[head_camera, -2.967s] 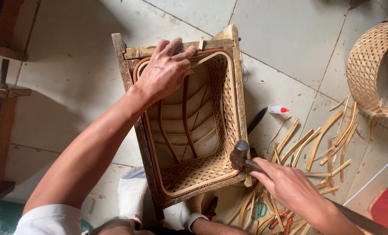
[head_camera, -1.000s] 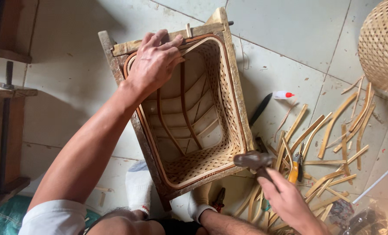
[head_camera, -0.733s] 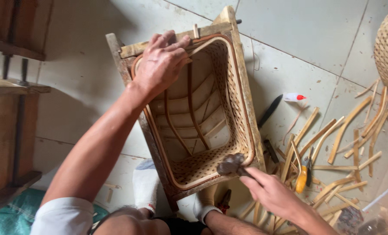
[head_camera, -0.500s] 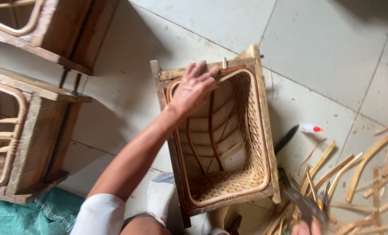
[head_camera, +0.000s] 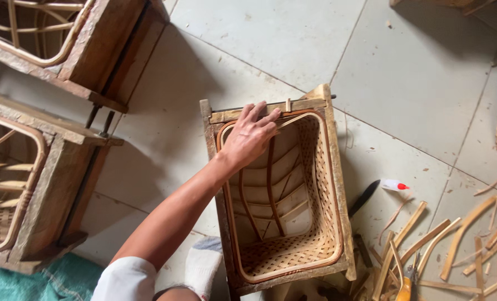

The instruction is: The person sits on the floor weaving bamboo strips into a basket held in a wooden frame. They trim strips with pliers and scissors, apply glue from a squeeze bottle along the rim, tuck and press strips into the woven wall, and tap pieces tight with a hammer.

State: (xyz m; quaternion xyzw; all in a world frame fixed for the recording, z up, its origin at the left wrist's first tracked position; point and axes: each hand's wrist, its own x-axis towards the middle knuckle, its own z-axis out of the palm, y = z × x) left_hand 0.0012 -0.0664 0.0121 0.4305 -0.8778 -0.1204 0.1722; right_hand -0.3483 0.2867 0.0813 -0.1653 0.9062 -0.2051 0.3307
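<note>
Head view, left to right: two wooden frames (head_camera: 53, 184) stand at the left edge on the tiled floor (head_camera: 427, 72). Left hand (head_camera: 248, 136) – fingers spread, palm flat – presses the top rim of the woven basket in its wooden mould (head_camera: 285, 223) at centre. Right hand is out of view. Cane strips (head_camera: 455, 245) lie scattered at right.

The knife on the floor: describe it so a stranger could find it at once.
Start at the wooden frame holding the half-woven basket under the left hand. On the tiles just right of it lies the knife, dark and slanted, unlike the pale cane strips nearby.
</note>
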